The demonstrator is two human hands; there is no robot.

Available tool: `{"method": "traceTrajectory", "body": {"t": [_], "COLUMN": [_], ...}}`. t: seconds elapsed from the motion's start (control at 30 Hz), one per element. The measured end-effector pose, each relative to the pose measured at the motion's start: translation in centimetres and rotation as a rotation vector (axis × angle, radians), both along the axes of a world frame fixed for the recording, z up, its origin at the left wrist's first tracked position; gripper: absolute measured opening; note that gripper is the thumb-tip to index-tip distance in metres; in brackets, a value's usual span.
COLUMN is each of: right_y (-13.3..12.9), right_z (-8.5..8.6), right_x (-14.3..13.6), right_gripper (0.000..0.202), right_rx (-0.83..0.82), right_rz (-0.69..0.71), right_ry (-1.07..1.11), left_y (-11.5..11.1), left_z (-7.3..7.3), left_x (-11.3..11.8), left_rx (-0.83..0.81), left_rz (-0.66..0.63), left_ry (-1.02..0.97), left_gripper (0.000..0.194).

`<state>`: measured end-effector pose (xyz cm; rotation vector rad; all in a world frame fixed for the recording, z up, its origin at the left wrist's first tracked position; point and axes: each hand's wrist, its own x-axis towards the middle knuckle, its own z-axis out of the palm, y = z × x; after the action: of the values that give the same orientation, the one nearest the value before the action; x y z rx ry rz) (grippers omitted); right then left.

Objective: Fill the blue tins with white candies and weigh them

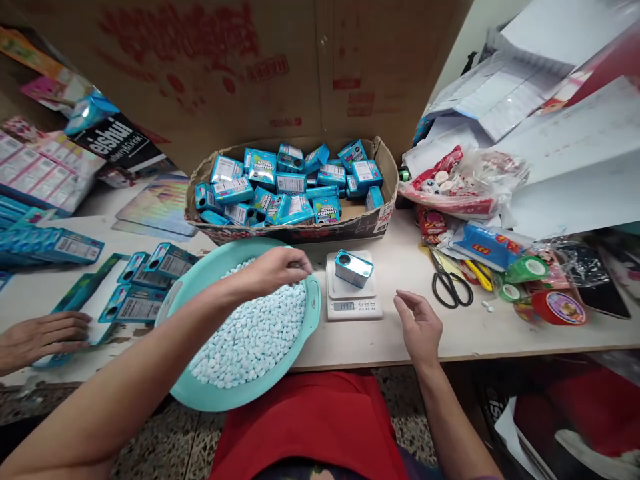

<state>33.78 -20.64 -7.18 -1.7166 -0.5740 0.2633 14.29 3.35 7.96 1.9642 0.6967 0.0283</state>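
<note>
My left hand (286, 268) hovers over the teal basin (313, 303) of small pale blue candies (250, 343). Its fingers are pressed together; whatever they may hold is hidden. To the right of the basin, a small blue box (354, 269) with a round hole at one end lies on the plate of a white digital scale (373, 308). Just right of the scale is my right hand (419, 325), loosely curved, with thumb and fingers apart and nothing in it.
Behind is a cardboard tray (330, 232) of blue boxes. At left, another person's hand (45, 339) rests near more blue boxes (135, 303). Black-handled scissors (453, 290), green tape (535, 268), a red roll (565, 308) and bagged sweets (450, 190) lie right.
</note>
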Motion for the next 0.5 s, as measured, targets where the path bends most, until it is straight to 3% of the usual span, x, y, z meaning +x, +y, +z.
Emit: {"method": "traceTrajectory", "body": {"t": [0.1, 0.2, 0.33, 0.5], "right_y": [-0.3, -1.0, -2.1, -2.3], "right_z": [0.1, -0.1, -0.4, -0.2], "right_x": [-0.1, 0.1, 0.5, 0.8], "right_gripper": [0.029, 0.029, 0.030, 0.030], "right_rx": [-0.013, -0.021, -0.037, -0.034], "right_rz": [-0.010, -0.020, -0.042, -0.047], "right_ry": [-0.002, -0.002, 0.008, 0.018], "left_y": [-0.7, -1.2, -1.2, -1.5], "left_z": [0.0, -1.2, -2.5, -2.4], "left_x": [5.3, 8.4, 9.0, 8.7], "left_rx": [0.259, 0.521, 0.650, 0.651], "left_rz": [-0.175, -0.299, -0.358, -0.298], "left_ry": [-0.015, 0.076, 0.128, 0.074], "left_gripper": [0.014, 0.019, 0.024, 0.032]}}
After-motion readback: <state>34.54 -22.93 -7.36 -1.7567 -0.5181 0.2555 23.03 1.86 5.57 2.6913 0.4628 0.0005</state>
